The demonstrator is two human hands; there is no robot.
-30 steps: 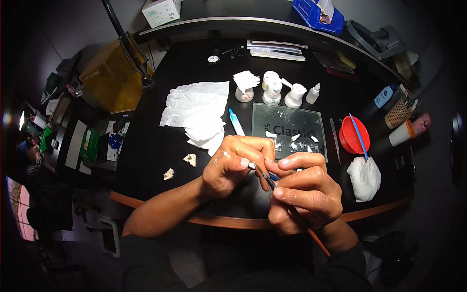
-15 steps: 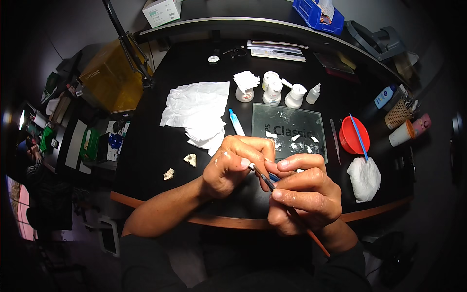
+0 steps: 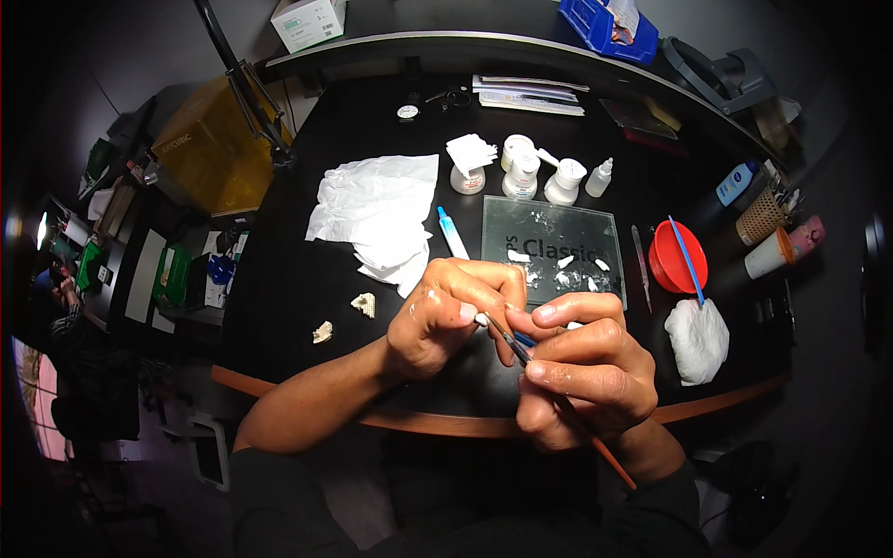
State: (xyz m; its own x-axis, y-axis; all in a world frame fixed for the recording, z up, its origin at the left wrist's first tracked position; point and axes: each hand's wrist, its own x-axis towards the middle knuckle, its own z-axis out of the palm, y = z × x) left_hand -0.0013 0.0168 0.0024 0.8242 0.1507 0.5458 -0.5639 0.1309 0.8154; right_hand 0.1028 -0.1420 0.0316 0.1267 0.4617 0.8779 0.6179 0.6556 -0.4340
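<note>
My left hand (image 3: 446, 312) is closed, pinching a small white tooth-like piece (image 3: 481, 319) between thumb and fingertip. My right hand (image 3: 591, 372) is closed round a thin brush (image 3: 595, 445) with a reddish-brown handle, its tip against or very close to the white piece. A bit of something blue (image 3: 525, 340) shows between the right fingers; its kind is hidden. Behind my hands lies a glass slab (image 3: 577, 225) with several small white pieces (image 3: 563, 278) and powdery smears on it. Two cream-coloured, ridged fragments (image 3: 364, 304) rest left of my left hand.
Behind the slab stand white bottles (image 3: 565, 181) and a dropper bottle (image 3: 600, 178). Right of it are a metal tool (image 3: 642, 268), a red bowl (image 3: 665, 274) with a blue stick (image 3: 688, 259) across it, and a white lump (image 3: 698, 344). White tissues (image 3: 377, 200) and a blue-white tube (image 3: 452, 232) lie left.
My right hand and the brush have shifted very slightly right and down. The brush tip stays by the white piece, and my left hand has hardly moved.
</note>
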